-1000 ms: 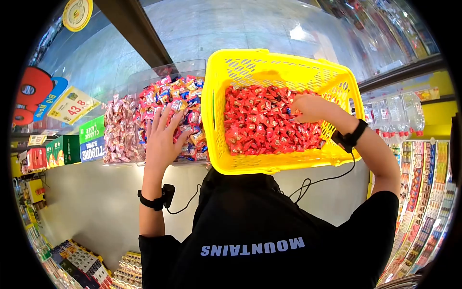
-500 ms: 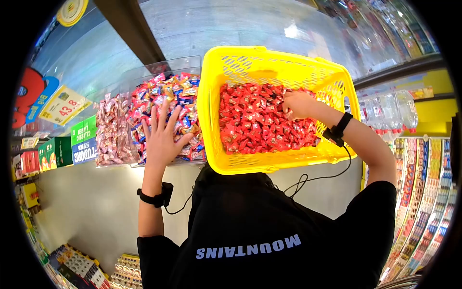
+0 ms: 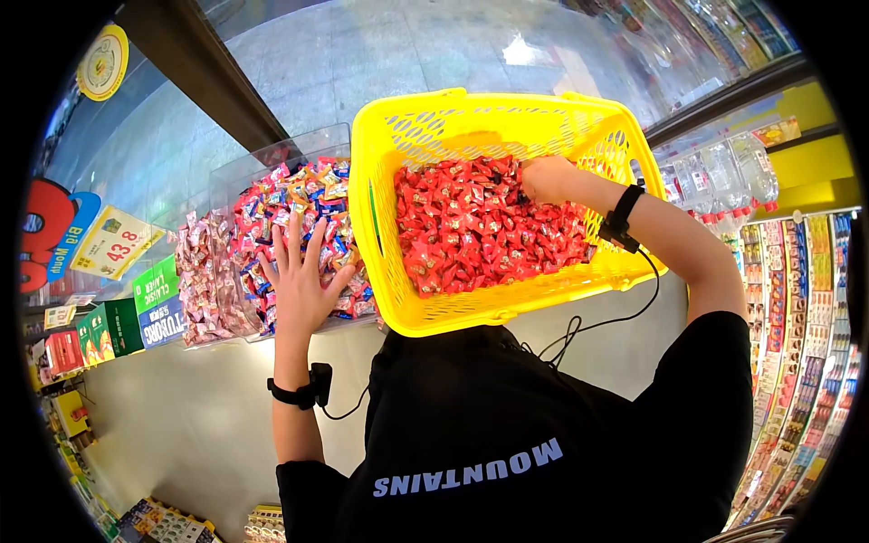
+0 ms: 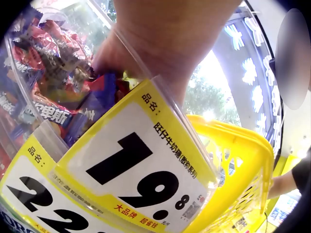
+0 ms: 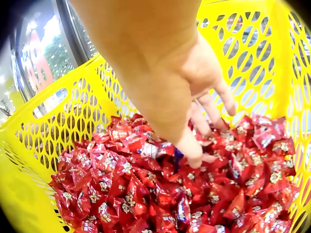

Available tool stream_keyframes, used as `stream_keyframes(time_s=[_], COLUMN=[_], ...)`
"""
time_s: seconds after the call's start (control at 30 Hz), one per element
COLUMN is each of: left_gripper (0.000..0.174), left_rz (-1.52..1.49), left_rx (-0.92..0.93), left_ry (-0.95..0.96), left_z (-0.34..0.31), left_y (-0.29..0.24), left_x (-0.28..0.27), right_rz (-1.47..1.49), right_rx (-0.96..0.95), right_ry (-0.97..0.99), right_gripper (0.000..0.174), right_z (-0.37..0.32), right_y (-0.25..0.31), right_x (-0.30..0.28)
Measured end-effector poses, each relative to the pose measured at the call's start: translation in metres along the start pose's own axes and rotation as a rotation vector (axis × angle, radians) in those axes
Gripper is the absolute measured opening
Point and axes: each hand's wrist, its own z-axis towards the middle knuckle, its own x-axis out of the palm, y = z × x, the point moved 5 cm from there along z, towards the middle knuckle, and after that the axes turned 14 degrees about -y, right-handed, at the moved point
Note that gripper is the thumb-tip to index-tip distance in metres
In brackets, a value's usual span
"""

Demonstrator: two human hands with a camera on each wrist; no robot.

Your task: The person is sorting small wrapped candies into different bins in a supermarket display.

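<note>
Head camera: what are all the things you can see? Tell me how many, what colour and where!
basket: one, yellow, in the middle, in front of the person
red candies: many, red, inside the basket
mixed candies: many, red, blue and orange, clear bin left of the basket
pink candies: many, pink, bin further left
price tags: two, yellow and white, on the bin fronts
green boxes: a few, green, far left
bottles: several, clear, shelf at right
left hand: fingers spread, on the mixed candies
right hand: in the basket, touching the red candies

Yellow basket (image 3: pixel 389 181), red sweets (image 3: pixel 471 226)
</note>
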Motion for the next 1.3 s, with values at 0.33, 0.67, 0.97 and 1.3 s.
stream_keyframes(time_s=[0.33, 0.67, 0.97, 1.3], left_gripper=[0.058, 0.026, 0.027, 0.031], left_rz=[-0.417, -0.661, -0.587, -0.187], left_rx=[0.164, 0.347, 0.256, -0.061], left_ry=[-0.371, -0.119, -0.222, -0.414], left_z=[0.046, 0.057, 0.05, 0.005], left_y=[-0.079, -0.154, -0.132, -0.023], left_x=[-0.102, -0.088, -0.088, -0.054], right_rz=[0.801, 0.983, 0.784, 0.399], right_rx=[-0.291, -0.7, -0.731, -0.036], right_ry=[-0.482, -0.744, -0.823, -0.336], right_gripper=[0.028, 0.032, 0.033, 0.039], right_z=[-0.056, -0.077, -0.061, -0.014], right_y=[0.097, 0.159, 0.166, 0.041], right_x=[-0.183, -0.209, -0.213, -0.059])
